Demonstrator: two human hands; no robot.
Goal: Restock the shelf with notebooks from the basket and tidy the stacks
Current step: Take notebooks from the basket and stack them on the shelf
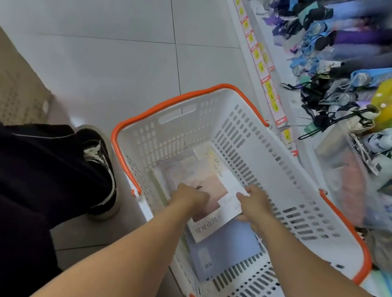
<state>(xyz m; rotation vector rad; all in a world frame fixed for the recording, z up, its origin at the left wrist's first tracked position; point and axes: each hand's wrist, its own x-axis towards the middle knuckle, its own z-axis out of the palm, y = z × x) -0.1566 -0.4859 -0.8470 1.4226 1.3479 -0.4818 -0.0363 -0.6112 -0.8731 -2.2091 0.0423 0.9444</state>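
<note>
Basket [223,116], white with orange rim: on the floor beside the shelf [278,66]. Top notebook [213,192], white with pink picture: my left hand [189,195] rests on its left edge, my right hand [253,200] grips its right edge. Lilac notebook [227,247]: beneath, nearer me. Folded umbrellas [358,40]: shelf, far right. My black shoe [101,166]: left of basket.

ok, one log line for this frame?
phase: pick from basket | left hand: on top notebook | right hand: grips its edge | blue notebook: beneath | shelf: not restocked yet
</note>
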